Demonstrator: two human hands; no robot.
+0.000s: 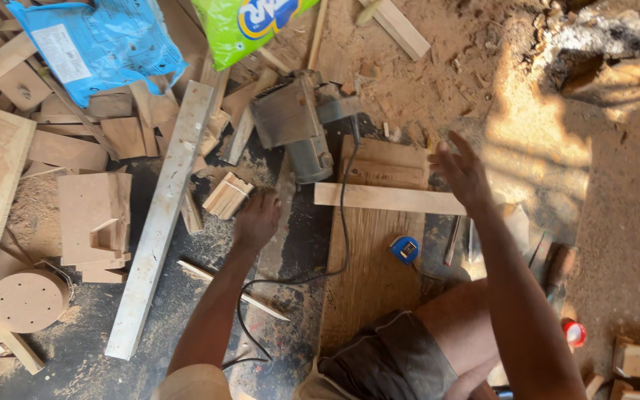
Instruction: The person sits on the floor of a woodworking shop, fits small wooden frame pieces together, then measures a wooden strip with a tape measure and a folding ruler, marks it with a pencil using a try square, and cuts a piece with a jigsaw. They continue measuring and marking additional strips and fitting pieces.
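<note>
Right hand [459, 172] hovers empty with fingers spread, right over the 3 o'clock end of the wood strip [388, 198] (long axis 9-to-3). Left hand [256, 220] sits further off at 9, palm down, probably holding nothing.

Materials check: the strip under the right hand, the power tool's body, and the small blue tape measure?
Strip by the right hand: pale bare wood, visible grain, unfinished. Power tool: dull grey metal housing, probably cast, dusty. Tape measure: glossy blue case, likely plastic.
</note>
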